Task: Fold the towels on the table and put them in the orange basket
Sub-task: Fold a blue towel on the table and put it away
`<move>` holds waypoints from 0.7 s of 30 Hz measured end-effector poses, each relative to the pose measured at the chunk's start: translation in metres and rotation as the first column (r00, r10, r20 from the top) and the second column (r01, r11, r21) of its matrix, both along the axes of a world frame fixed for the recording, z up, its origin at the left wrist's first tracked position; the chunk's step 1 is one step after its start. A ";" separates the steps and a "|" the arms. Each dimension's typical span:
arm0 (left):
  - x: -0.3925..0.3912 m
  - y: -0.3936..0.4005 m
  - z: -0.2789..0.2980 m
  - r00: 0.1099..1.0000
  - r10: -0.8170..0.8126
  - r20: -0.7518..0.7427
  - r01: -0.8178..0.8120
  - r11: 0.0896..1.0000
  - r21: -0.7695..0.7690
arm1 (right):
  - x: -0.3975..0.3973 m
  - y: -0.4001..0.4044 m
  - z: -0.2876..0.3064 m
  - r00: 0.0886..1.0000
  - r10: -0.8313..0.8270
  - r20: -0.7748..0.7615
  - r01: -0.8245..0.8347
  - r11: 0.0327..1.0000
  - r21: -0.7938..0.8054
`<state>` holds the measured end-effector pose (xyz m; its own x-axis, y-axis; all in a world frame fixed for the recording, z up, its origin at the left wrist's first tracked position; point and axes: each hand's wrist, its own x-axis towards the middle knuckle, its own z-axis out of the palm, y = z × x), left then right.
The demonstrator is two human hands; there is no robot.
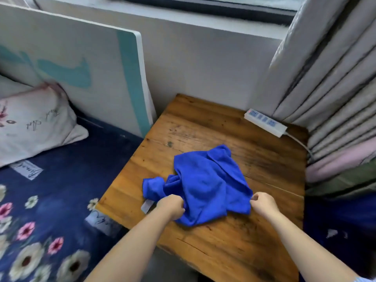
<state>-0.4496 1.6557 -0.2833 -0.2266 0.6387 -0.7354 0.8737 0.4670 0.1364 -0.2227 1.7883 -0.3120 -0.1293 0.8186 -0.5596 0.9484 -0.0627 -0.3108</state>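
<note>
Both hands [217,205] clenched on crumpled blue towel [205,184], 6 o'clock on counter [223,251]; bunched cloth may fold crooked.

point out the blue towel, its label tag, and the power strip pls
blue towel [205,184], head view, middle of the crumpled cloth.
label tag [147,206], head view, pale tab beside the left hand.
power strip [264,122], head view, middle of its white body, at the table's far right.

the left hand [172,206] hides part of the blue towel [205,184]; the counter [234,251] is cut off at the bottom edge.
</note>
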 end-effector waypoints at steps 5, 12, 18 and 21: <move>-0.004 0.012 -0.023 0.981 0.190 -0.047 -0.187 0.980 0.070 | 0.001 -0.003 -0.028 0.999 -0.020 0.037 0.019 1.000 0.016; 0.002 0.017 -0.062 0.933 0.361 -0.014 -0.359 0.930 0.077 | -0.005 -0.012 -0.055 0.992 -0.127 -0.016 0.128 0.990 0.055; 0.000 0.018 -0.080 0.938 0.347 -0.003 -0.345 0.934 0.096 | -0.015 -0.029 -0.058 0.949 -0.310 -0.055 0.315 0.943 0.106; -0.004 0.014 -0.085 0.923 0.384 0.015 -0.384 0.922 0.057 | -0.021 -0.041 -0.055 0.901 -0.431 -0.040 0.433 0.893 0.122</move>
<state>-0.4537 1.6695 -0.3688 -0.4603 0.5450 -0.7008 0.6286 0.7575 0.1763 -0.2436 1.7472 -0.3667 0.2472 0.8582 -0.4499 0.8330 -0.4254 -0.3538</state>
